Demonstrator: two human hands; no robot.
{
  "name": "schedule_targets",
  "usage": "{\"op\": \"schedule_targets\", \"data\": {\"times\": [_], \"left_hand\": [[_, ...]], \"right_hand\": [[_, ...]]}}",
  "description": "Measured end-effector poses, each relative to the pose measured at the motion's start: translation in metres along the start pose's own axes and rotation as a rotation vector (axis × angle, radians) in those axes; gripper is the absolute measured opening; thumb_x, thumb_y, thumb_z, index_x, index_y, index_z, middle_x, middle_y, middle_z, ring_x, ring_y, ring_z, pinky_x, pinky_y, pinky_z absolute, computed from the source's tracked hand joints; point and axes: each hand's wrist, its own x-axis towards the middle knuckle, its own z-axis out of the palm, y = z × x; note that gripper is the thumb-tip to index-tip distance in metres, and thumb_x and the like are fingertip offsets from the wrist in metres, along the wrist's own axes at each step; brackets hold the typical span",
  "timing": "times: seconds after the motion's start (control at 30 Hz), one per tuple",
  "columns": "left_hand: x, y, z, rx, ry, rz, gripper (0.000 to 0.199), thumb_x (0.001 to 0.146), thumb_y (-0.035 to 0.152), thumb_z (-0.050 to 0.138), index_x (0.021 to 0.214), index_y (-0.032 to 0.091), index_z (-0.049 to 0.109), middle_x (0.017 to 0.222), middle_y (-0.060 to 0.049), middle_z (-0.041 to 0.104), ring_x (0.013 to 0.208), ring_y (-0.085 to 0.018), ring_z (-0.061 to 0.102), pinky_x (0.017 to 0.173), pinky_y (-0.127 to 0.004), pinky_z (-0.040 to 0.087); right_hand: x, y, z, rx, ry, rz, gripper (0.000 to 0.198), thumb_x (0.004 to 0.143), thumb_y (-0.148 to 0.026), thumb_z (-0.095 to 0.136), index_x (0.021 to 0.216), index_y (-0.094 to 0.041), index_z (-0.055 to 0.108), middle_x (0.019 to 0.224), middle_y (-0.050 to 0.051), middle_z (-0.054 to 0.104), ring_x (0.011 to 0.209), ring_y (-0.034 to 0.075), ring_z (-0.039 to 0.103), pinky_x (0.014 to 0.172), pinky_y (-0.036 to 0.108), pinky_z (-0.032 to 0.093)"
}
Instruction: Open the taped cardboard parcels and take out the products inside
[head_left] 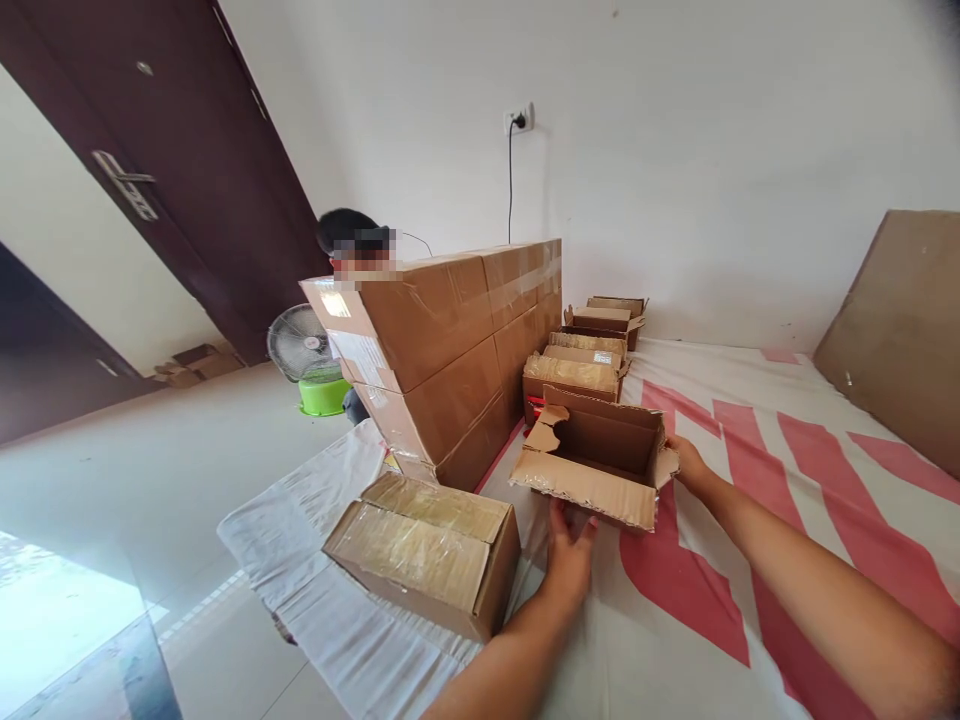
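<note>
An open cardboard box (592,488) with ragged flaps folded outward sits between my hands, and its visible inside looks bare. My left hand (571,550) grips it low on the near side, fingertips partly hidden beneath the front flap. Around the right end curls my right hand (688,468), its fingers partly behind a torn flap. To the left of my left forearm lies a taped cardboard box (427,545) with its top flaps down. Just behind the open box stand other small cardboard boxes (574,375) in a row.
Large sealed cartons (442,350) are stacked along the left, and a person's head (360,240) shows behind them. A fan (300,340) and a green basin (324,396) stand on the floor. A red-and-white cloth (705,590) covers the surface; a brown board (900,330) leans at right.
</note>
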Motion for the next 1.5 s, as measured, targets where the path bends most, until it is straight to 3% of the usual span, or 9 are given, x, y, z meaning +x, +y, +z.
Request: {"op": "schedule_targets", "data": {"times": [0.17,0.33,0.5,0.6,0.7,0.93,1.23,1.4,1.5], "left_hand": [[-0.014,0.030,-0.020,-0.180,-0.031,-0.266,0.058,0.088,0.036,0.051,0.140,0.017,0.033,0.148,-0.016,0.042,0.137,-0.026,0.041,0.108,-0.039,0.038],[-0.058,0.086,-0.075,-0.218,-0.179,-0.102,0.050,0.087,0.049,0.051,0.125,0.016,0.050,0.133,-0.015,0.055,0.125,-0.028,0.051,0.105,-0.038,0.041],[-0.110,0.093,-0.102,0.348,-0.694,0.302,0.061,0.079,0.041,0.067,0.135,0.027,0.049,0.148,-0.014,0.043,0.141,-0.041,0.030,0.112,-0.062,0.026],[-0.127,0.075,-0.098,0.715,-0.915,0.216,0.068,0.076,0.026,0.069,0.140,0.027,0.046,0.155,-0.019,0.030,0.142,-0.051,0.019,0.105,-0.075,0.021],[-0.133,0.066,-0.097,0.733,-0.993,0.215,0.083,0.067,0.022,0.077,0.142,0.026,0.042,0.156,-0.020,0.028,0.140,-0.047,0.029,0.107,-0.064,0.033],[-0.108,0.085,-0.103,0.385,-0.746,0.211,0.063,0.056,0.044,0.087,0.112,0.022,0.067,0.106,-0.007,0.066,0.100,-0.026,0.063,0.090,-0.038,0.051],[-0.101,0.071,-0.097,0.433,-0.341,0.449,0.013,0.085,0.015,0.059,0.095,0.017,0.067,0.092,-0.006,0.068,0.090,-0.021,0.062,0.082,-0.035,0.051],[-0.129,0.076,-0.139,0.504,-0.228,0.830,0.025,0.089,0.021,0.055,0.114,0.018,0.059,0.115,-0.012,0.063,0.118,-0.026,0.053,0.101,-0.043,0.042],[-0.113,0.085,-0.190,0.689,-0.029,0.852,0.035,0.085,0.033,0.063,0.119,0.023,0.058,0.125,-0.011,0.060,0.130,-0.032,0.043,0.109,-0.053,0.030]], "right_hand": [[-0.082,0.003,0.000,-0.010,-0.101,-0.029,0.042,0.091,-0.055,0.041,0.081,-0.020,0.061,0.075,0.002,0.066,0.075,0.020,0.061,0.075,0.035,0.050],[-0.124,-0.019,0.041,0.023,-0.288,-0.042,0.044,0.090,-0.062,0.041,0.086,-0.022,0.059,0.086,0.007,0.069,0.082,0.024,0.064,0.080,0.039,0.049],[-0.101,-0.037,0.085,0.085,-0.261,-0.002,0.052,0.085,-0.065,0.045,0.107,-0.020,0.060,0.101,0.011,0.070,0.097,0.027,0.065,0.090,0.044,0.048],[-0.090,-0.039,0.092,0.107,-0.246,0.034,0.056,0.085,-0.064,0.048,0.117,-0.021,0.059,0.115,0.013,0.067,0.110,0.028,0.061,0.096,0.044,0.046],[-0.101,-0.041,0.081,0.115,-0.267,0.047,0.056,0.083,-0.066,0.049,0.108,-0.019,0.066,0.110,0.012,0.069,0.108,0.028,0.061,0.096,0.044,0.046],[-0.181,-0.059,0.008,0.135,-0.563,0.087,0.066,0.089,-0.071,0.035,0.116,-0.019,0.066,0.108,0.011,0.071,0.079,0.021,0.065,0.077,0.038,0.053],[-0.268,-0.062,-0.036,-0.186,-0.640,-0.007,0.131,0.046,-0.068,0.082,0.153,-0.023,0.023,0.157,0.016,0.027,0.141,0.040,0.030,0.114,0.051,0.029],[-0.285,-0.059,-0.022,-0.304,-0.505,-0.075,0.105,0.060,-0.064,0.077,0.148,-0.022,0.039,0.151,0.016,0.039,0.135,0.038,0.041,0.111,0.050,0.035],[-0.267,-0.057,-0.016,-0.136,-0.397,0.001,0.088,0.066,-0.061,0.075,0.141,-0.023,0.048,0.138,0.014,0.056,0.124,0.035,0.054,0.105,0.048,0.043]]}}
